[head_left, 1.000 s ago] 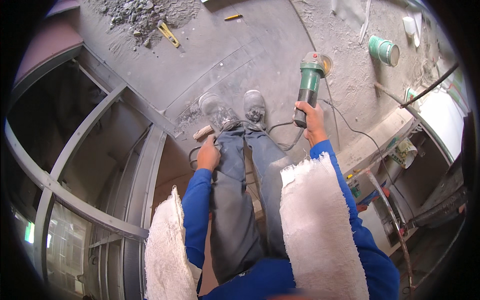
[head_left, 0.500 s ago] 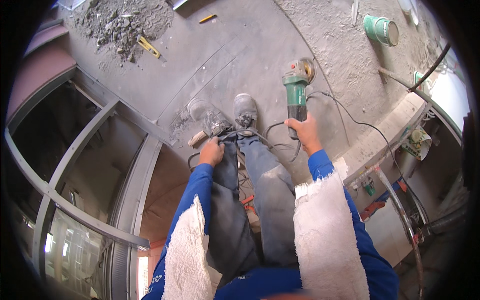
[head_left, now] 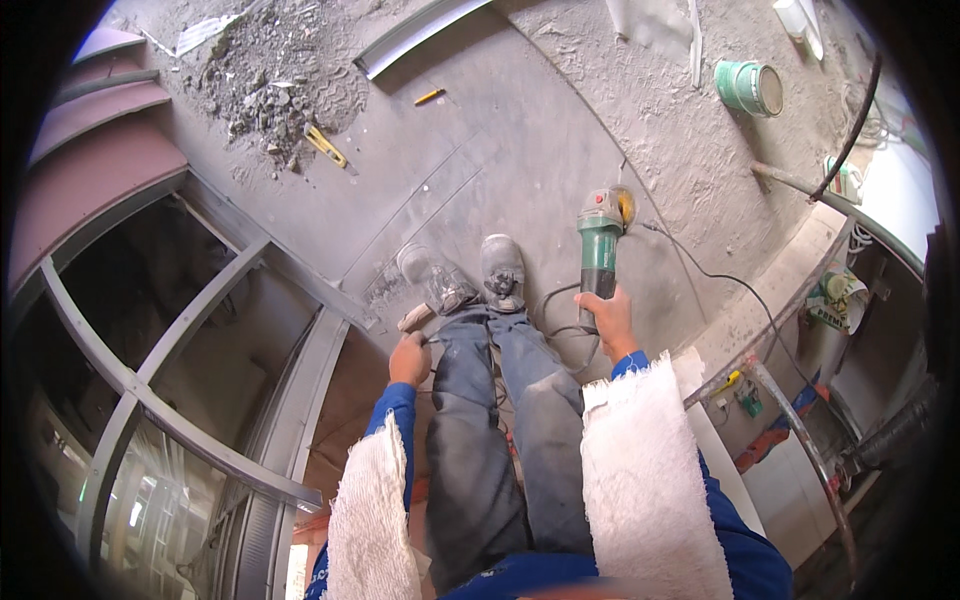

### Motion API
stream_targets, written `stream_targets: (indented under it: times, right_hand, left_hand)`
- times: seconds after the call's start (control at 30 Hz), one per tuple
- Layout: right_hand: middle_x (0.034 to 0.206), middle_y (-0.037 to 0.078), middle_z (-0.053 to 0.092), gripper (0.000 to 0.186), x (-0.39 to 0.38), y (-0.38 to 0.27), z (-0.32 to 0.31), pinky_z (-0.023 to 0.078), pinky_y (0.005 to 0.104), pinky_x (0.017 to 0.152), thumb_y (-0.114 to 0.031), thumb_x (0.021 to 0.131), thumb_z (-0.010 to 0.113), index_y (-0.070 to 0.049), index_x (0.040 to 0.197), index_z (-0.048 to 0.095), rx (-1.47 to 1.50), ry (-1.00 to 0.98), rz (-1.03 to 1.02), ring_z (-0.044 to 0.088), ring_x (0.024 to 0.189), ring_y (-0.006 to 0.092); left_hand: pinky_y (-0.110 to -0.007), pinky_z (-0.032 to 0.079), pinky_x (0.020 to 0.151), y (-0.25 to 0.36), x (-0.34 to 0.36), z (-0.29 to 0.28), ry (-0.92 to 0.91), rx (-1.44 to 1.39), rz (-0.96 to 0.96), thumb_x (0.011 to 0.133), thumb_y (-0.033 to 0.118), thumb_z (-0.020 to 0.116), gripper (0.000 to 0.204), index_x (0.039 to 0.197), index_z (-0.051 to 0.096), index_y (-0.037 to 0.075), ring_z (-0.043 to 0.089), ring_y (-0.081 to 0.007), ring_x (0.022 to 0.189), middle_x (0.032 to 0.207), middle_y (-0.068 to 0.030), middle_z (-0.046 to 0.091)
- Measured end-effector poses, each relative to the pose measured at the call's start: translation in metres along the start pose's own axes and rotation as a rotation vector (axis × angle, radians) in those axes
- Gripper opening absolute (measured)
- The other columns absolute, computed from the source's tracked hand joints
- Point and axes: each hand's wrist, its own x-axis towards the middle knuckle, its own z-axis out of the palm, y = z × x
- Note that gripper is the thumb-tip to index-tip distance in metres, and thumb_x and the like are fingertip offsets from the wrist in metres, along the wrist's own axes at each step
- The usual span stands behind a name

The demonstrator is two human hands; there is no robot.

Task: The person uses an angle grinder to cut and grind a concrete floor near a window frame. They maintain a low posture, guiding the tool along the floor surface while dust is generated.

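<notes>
A dusty concrete floor [head_left: 520,150] spread under a standing worker, w/ a rubble pile [head_left: 270,80] top left and a grey steel frame [head_left: 150,380] at left. Right hand [head_left: 608,318] held a green angle grinder [head_left: 599,250], fingers wrapped tight round its body, disc end pointing down near the right boot [head_left: 502,270]. Left hand [head_left: 410,357] gripped a wooden handle [head_left: 416,318], fingers curled round it, by the left boot [head_left: 432,280]. A green paint can [head_left: 750,88] stood well apart, top right.
</notes>
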Motion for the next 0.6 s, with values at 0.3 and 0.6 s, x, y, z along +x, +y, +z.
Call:
stream_targets:
  times: [0.3, 0.6]
  right_hand:
    - [0.089, 0.002, 0.067, 0.037, -0.014, -0.008, 0.012, 0.051, 0.0309, 0.068, -0.013, 0.072, 0.083, -0.002, 0.103, 0.065, 0.001, -0.016, -0.006, 0.062, 0.074, 0.0122]
    - [0.090, 0.004, 0.069, 0.040, -0.038, -0.013, 0.035, 0.054, 0.0324, 0.071, -0.015, 0.070, 0.084, -0.002, 0.103, 0.067, -0.020, -0.070, 0.008, 0.064, 0.076, 0.0138]
  left_hand:
    - [-0.050, 0.053, 0.093, -0.026, -0.044, 0.002, -0.102, 0.034, -0.148, 0.090, 0.022, 0.067, 0.024, 0.108, 0.073, 0.007, 0.066, -0.0425, 0.108, 0.114, -0.0231, 0.069]
    - [-0.049, 0.052, 0.097, -0.018, -0.047, 0.001, -0.168, -0.011, -0.136, 0.091, 0.025, 0.064, 0.028, 0.110, 0.073, 0.006, 0.065, -0.0416, 0.112, 0.116, -0.0226, 0.069]
